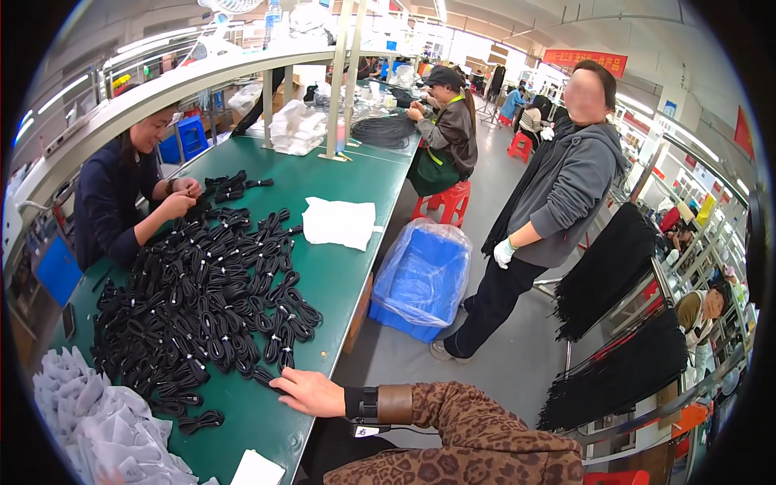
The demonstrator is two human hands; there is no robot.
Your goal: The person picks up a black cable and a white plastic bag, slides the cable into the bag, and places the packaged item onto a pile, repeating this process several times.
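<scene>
My right hand (311, 393) reaches in from the lower right over the green table's edge. Its fingertips are closed on the near end of a coiled black cable bundle (263, 377), which lies at the edge of a large heap of similar bundles (202, 303). Narrow light bands wrap many of these coils. A single bundle (200, 421) lies nearer to me, at the front of the heap. I cannot make out my left hand; only a faint pinkish blur shows at the lower left rim.
Grey-white cloth-like pieces (105, 420) fill the near left corner. White sheets (339, 223) lie on the green table (339, 283). Across it a person (121, 194) handles a cable. Right of the table are a lined blue bin (420, 279), a standing person (558, 178) and racks of black cables (606, 267).
</scene>
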